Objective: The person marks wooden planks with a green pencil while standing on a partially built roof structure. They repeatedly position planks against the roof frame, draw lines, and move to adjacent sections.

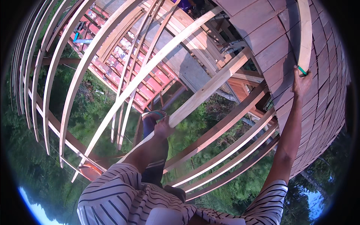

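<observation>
My left hand (163,127) is closed around a pale wooden rafter (210,89), which slopes from the roof opening down past my forearm. Out to the right, my right hand (302,83) grips the lower end of a pale wooden board (305,35). A small green piece (301,70) shows at that end, by my fingers; its kind cannot be made out. The board rests over or just above brown roof shingles (262,45) and casts a shadow on them. My sandalled foot (153,113) is just beyond my left hand.
Several curved wooden rafters (80,80) fan out on the left, with more below the shingle edge. Farther down lie a red slatted platform (150,80) and stacked planks (122,33). Green foliage (225,176) shows far below through the gaps. Part of another person (183,5) appears at the top.
</observation>
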The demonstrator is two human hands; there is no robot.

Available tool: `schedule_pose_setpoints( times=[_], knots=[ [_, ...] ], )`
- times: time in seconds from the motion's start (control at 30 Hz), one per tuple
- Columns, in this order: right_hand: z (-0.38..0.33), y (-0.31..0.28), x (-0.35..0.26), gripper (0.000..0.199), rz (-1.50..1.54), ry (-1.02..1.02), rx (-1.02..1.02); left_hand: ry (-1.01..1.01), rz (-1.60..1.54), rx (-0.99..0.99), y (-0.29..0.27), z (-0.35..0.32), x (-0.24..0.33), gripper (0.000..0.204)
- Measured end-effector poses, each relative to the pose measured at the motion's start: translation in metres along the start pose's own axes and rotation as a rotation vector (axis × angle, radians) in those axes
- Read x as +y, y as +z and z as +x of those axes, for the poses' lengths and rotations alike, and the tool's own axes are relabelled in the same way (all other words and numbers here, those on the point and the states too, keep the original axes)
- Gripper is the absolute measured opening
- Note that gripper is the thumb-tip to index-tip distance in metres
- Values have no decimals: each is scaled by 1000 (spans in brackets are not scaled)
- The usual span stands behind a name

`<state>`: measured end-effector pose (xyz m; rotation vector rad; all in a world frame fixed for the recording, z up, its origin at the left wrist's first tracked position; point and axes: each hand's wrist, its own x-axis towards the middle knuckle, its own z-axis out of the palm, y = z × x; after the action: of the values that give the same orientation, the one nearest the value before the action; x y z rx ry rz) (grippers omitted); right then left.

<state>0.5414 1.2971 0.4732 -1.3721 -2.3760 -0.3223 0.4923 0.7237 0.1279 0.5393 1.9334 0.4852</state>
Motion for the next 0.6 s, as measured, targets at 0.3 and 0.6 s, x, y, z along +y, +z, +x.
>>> schedule_pose_setpoints(
  times=[0.3, 0.6],
  knots=[
    [2, 61, 12, 89, -141, 13, -79, 17, 63, 89, -2, -3, 8, 74],
    [-12, 71, 7, 72, -59, -78, 36, 29, -29, 92, -10, -8, 10, 81]
  ],
)
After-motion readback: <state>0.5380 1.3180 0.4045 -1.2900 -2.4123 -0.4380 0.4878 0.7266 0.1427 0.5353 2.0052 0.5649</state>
